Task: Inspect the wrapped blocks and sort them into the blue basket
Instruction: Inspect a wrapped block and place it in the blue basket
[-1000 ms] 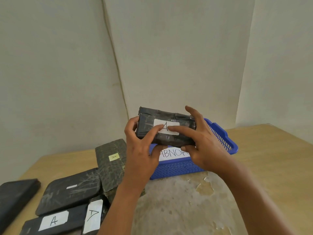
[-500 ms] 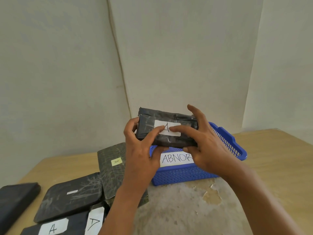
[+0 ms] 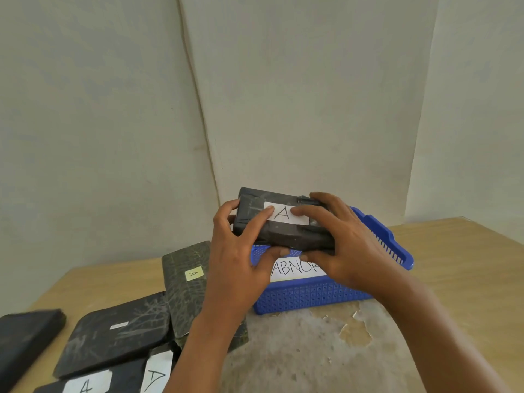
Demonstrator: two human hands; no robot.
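Both hands gripped one block (image 3: 283, 222) just above the basket (image 3: 312, 296): the left hand (image 3: 241, 251) curled round its left end, the right hand (image 3: 340, 245) round its right end. The slick wrap could have let the block slip and fall outside the basket. Its white label read "A"; the basket's tag showed "ABNOR". Left of the basket, more blocks (image 3: 119, 330) lay on the table (image 3: 467, 251), marked "A", "4", "D".
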